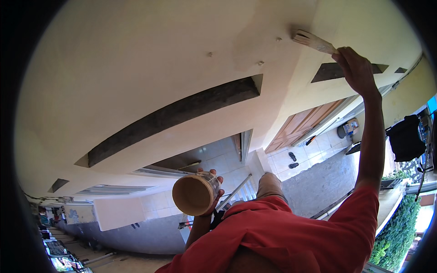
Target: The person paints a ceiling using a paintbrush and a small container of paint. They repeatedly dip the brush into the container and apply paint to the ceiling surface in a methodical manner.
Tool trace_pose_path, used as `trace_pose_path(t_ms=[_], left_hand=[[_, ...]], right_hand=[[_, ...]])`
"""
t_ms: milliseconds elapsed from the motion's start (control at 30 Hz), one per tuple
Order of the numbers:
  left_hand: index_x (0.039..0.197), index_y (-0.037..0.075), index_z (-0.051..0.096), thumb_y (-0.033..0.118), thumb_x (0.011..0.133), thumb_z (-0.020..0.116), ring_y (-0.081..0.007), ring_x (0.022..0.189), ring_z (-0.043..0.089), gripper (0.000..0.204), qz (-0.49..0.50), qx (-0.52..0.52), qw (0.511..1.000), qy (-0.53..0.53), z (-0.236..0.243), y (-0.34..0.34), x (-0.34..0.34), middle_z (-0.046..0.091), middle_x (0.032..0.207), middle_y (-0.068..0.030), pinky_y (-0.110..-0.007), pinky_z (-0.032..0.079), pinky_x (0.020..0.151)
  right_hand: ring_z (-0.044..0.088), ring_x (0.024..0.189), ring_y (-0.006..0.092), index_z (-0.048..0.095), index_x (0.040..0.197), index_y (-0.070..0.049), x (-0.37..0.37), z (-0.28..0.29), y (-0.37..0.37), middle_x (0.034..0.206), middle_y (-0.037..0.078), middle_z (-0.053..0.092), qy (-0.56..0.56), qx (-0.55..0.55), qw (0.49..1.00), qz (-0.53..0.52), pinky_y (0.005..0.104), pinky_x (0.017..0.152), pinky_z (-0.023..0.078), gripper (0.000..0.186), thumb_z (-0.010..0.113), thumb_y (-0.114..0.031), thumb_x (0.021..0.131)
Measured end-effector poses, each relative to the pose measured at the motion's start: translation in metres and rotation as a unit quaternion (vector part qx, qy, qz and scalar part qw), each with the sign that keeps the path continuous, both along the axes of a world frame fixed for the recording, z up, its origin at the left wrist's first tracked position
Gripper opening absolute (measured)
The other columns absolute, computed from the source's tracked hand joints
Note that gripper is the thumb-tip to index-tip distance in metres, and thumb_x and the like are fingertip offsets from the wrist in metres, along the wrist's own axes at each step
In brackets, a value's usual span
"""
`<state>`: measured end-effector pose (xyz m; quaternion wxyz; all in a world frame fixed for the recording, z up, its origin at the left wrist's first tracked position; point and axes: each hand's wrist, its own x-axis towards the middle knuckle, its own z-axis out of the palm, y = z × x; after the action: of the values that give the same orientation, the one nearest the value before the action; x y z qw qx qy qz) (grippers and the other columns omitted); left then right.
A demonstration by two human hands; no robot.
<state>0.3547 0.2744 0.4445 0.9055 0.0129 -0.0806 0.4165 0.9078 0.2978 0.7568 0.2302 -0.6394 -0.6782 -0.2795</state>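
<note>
My right hand (353,68) is raised at the upper right, closed round the handle of a wide flat paintbrush (314,41), whose bristles are on or very near the pale cream wall (136,54), beside a darker patch. At lower centre my left hand (217,189) grips a cylindrical container (195,194), its open mouth toward me and a tan inside showing; whether liquid is in it I cannot tell. Small knobs (261,63) stick out of the wall left of the brush, and a long dark recess (168,116) runs below them.
Below are a wooden door (300,123), a tiled floor (284,173) with dark sandals (292,157), a doorway with a metal frame (246,145), and a pale ledge (114,211). Black cloth (405,139) hangs at the right; greenery (393,232) lies below it.
</note>
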Motion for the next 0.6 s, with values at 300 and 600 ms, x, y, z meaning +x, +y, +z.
trace_pose_path(t_ms=[300,600], left_hand=[[0.164,0.019,0.049,0.056,0.103,0.071,-0.0481,0.148,0.040,0.074,-0.012,0.002,1.000,-0.003,0.003,0.002,0.003,0.041,0.161,-0.0201,-0.068,0.054,0.109],[0.166,0.026,0.048,0.057,0.103,0.069,-0.0420,0.153,0.035,0.073,-0.033,0.016,0.999,0.005,0.002,0.005,0.002,0.039,0.170,-0.0171,-0.065,0.048,0.111]], right_hand=[[0.051,0.078,0.0081,0.067,0.121,0.000,-0.099,-0.122,-0.025,0.086,0.000,0.060,0.510,-0.007,0.858,0.056,0.0279,0.071,0.046,0.028,0.061,-0.027,0.116],[0.059,0.063,0.0126,0.058,0.127,0.003,-0.187,-0.132,0.011,0.082,0.007,0.063,0.675,0.080,0.728,0.083,0.0310,0.054,0.049,0.029,0.061,-0.023,0.115]])
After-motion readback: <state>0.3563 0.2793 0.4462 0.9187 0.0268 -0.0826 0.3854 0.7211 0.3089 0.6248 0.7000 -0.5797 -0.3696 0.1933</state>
